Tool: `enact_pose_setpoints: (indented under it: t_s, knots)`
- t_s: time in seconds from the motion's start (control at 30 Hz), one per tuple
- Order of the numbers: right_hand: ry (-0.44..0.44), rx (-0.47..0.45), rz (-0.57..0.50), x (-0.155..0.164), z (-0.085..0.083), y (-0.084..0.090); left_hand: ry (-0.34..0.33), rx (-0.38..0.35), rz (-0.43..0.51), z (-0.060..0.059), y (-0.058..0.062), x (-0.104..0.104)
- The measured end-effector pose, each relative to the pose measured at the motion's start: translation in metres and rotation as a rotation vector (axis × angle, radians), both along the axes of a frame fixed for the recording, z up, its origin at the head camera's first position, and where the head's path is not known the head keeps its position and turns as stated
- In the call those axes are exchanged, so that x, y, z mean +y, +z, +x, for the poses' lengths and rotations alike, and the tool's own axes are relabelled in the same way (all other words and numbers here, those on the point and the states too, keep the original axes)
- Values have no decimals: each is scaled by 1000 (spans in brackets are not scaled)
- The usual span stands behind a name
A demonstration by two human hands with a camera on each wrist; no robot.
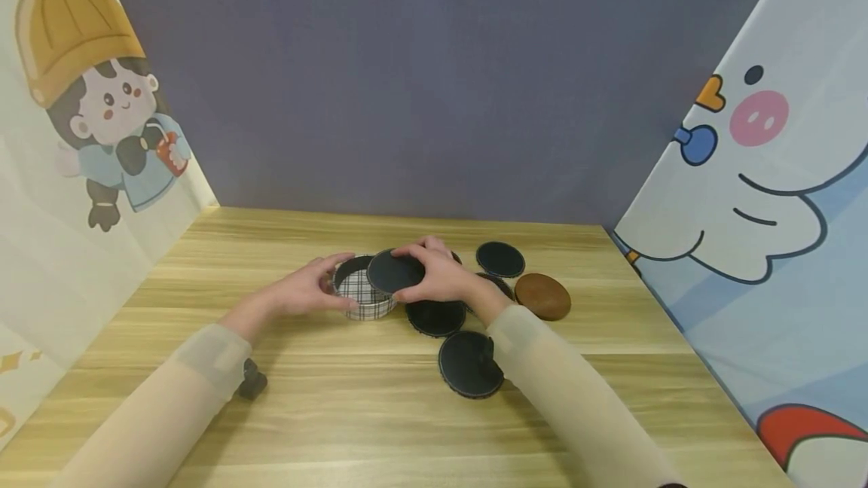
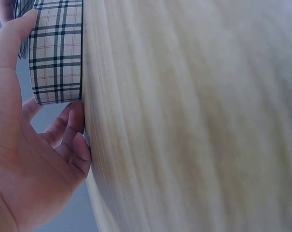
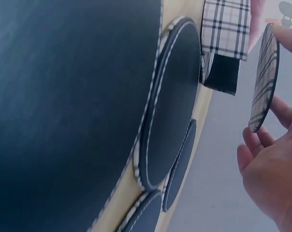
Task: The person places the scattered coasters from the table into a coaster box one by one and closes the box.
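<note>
A round plaid coaster holder (image 1: pixel 366 312) with a dark inner wall stands on the table. My left hand (image 1: pixel 312 286) grips it from the left, thumb at the near side and fingers round the far side. In the left wrist view the thumb touches the rim of the plaid wall (image 2: pixel 56 53). My right hand (image 1: pixel 441 275) pinches a round black coaster (image 1: pixel 393 271) by its edge, tilted, partly over the holder's right side. The right wrist view shows this coaster's plaid underside (image 3: pixel 265 79). The holder's inside is partly hidden by it.
Several black coasters lie right of the holder, among them a near one (image 1: pixel 470 364), a middle one (image 1: pixel 436 318) and a far one (image 1: pixel 500 258). A brown round coaster (image 1: pixel 542 296) lies farther right. The right hand and sleeve partly cover some. A grey wall (image 1: pixel 407 96) stands behind.
</note>
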State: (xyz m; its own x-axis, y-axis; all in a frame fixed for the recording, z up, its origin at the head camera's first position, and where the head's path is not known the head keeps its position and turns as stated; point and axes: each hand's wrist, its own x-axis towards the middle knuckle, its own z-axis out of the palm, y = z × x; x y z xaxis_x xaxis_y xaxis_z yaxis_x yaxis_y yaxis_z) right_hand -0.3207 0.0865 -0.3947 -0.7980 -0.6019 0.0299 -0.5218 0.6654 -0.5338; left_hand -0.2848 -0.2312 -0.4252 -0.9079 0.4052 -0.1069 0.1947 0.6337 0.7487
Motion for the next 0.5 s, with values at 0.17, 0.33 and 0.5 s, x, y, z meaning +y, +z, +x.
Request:
enact_pose_setpoints:
  t_s: [0.17, 0.33, 0.5]
  knots:
    - [19, -1, 14, -13, 0, -2, 1, 1, -15, 0, 2, 0]
    - [40, 3, 19, -26, -1, -2, -8, -9, -14, 0, 2, 0]
    - [49, -2, 23, -36, -2, -5, -20, -29, 6, 0, 1, -1]
